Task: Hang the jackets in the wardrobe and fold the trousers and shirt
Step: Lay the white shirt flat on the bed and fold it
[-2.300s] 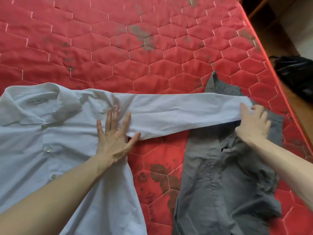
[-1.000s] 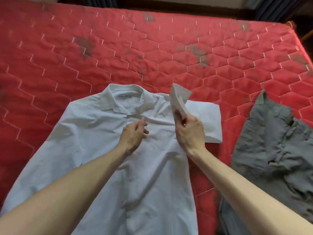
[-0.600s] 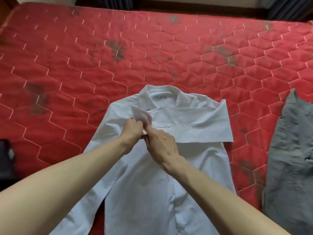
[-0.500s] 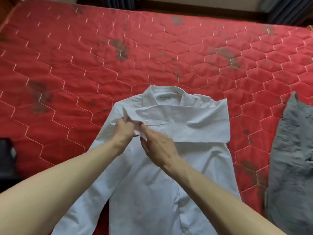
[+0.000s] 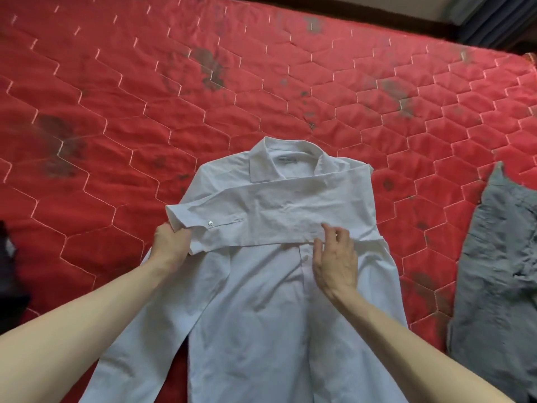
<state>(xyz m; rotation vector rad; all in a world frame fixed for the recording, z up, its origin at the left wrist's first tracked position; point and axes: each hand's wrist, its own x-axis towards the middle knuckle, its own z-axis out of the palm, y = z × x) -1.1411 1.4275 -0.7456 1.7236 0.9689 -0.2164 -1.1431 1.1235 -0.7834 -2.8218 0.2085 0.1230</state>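
Head view: white shirt lies front up on the red mattress, collar away from the person, hem toward them. Folded sleeve runs crosswise over the chest, long axis left-right, cuff end at the shirt's left edge. Left hand pinches the cuff, fingers curled on the fabric. Right hand sits at the sleeve's lower edge near the button placket, fingers loosely bent, touching the cloth; grip or not, cannot tell. Other sleeve trails unfolded down the left side, nearer the left hand. Grey trousers lie crumpled well apart on the right, unfolded. Likely step: flattening this sleeve, other one next.
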